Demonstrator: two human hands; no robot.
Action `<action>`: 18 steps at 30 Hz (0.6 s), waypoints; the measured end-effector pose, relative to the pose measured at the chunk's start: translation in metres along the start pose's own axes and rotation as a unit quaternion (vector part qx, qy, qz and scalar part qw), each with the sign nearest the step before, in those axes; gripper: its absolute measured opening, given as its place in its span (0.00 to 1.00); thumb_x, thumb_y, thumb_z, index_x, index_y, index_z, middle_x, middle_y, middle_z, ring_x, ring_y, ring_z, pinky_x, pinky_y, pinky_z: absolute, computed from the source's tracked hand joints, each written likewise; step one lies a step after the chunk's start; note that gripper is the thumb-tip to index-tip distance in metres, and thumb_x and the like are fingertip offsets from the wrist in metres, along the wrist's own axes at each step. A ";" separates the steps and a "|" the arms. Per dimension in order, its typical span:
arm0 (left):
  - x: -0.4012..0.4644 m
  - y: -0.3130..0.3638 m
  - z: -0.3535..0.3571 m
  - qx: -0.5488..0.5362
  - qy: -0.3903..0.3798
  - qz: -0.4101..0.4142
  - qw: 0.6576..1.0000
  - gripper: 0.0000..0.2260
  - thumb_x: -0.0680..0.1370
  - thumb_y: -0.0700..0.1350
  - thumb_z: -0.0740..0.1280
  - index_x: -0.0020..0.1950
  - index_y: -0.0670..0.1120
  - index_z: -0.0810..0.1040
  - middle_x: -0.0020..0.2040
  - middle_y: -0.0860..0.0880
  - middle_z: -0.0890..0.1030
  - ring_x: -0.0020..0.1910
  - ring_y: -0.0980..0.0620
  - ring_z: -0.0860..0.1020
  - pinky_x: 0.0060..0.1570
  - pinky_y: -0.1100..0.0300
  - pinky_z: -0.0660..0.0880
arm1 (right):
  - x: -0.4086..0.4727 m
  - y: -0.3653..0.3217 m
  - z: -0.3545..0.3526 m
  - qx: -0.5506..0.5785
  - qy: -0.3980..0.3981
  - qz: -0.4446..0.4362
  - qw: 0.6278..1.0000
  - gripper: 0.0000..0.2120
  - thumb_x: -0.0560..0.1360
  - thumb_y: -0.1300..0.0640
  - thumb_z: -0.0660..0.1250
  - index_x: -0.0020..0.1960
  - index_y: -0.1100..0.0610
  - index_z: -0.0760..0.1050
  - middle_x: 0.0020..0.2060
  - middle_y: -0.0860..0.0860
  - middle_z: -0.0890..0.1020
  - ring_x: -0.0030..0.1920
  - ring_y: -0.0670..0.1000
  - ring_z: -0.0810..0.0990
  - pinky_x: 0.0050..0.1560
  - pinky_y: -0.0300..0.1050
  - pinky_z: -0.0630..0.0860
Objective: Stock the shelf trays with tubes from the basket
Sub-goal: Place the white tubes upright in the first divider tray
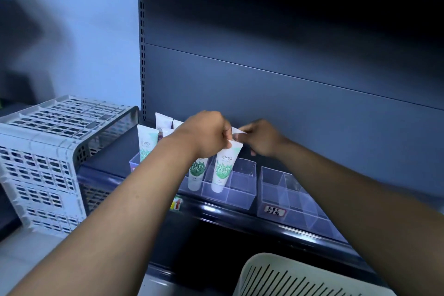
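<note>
Pinching the crimped top of a tube [223, 168], the left hand [206, 134] stands it cap-down in the clear tray [240, 196] on the shelf [240, 214]; the right hand [260, 138] pinches a second, mostly hidden tube. Released off-balance, it would likely tip against its neighbour [195, 176].

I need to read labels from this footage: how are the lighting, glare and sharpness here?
Head view: dim, bluish light; the upper back panel falls into near-black shadow. Glare streaks the shelf edge. The tube held by the left hand is lit, its print soft. The right hand is slightly blurred. Wide-angle bending at edges.
</note>
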State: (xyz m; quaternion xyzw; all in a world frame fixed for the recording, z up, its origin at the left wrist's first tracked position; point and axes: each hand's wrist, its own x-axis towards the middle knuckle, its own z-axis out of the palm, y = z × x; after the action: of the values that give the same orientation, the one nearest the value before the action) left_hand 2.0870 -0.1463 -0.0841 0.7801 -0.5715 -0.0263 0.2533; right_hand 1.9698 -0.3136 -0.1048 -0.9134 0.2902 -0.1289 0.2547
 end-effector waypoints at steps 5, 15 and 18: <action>0.000 0.001 0.011 -0.010 0.002 -0.006 1.000 0.07 0.75 0.47 0.75 0.37 0.55 0.81 0.33 0.59 0.80 0.41 0.53 0.79 0.43 0.62 0.70 | 0.004 0.007 0.008 0.001 -0.011 0.003 1.000 0.20 0.82 0.47 0.66 0.31 0.43 0.80 0.25 0.57 0.78 0.24 0.50 0.76 0.41 0.43 0.74; 0.001 -0.007 0.017 0.009 0.011 -0.013 1.000 0.06 0.74 0.48 0.74 0.38 0.56 0.83 0.36 0.58 0.82 0.43 0.52 0.81 0.48 0.58 0.77 | 0.011 0.007 0.014 -0.014 -0.006 0.014 1.000 0.09 0.80 0.40 0.66 0.48 0.42 0.82 0.34 0.55 0.87 0.26 0.46 0.83 0.55 0.44 0.79; 0.001 -0.009 0.019 -0.017 0.010 -0.013 1.000 0.07 0.75 0.46 0.75 0.38 0.55 0.82 0.35 0.58 0.82 0.41 0.54 0.80 0.44 0.61 0.72 | 0.009 0.006 0.013 -0.011 -0.006 0.011 1.000 0.12 0.80 0.38 0.66 0.53 0.43 0.83 0.40 0.52 0.88 0.27 0.47 0.84 0.55 0.44 0.79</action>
State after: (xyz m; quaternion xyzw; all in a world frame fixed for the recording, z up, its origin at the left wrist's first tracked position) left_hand 2.0887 -0.1524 -0.1038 0.7829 -0.5585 -0.0316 0.2722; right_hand 1.9792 -0.3181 -0.1181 -0.9136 0.3000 -0.1175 0.2483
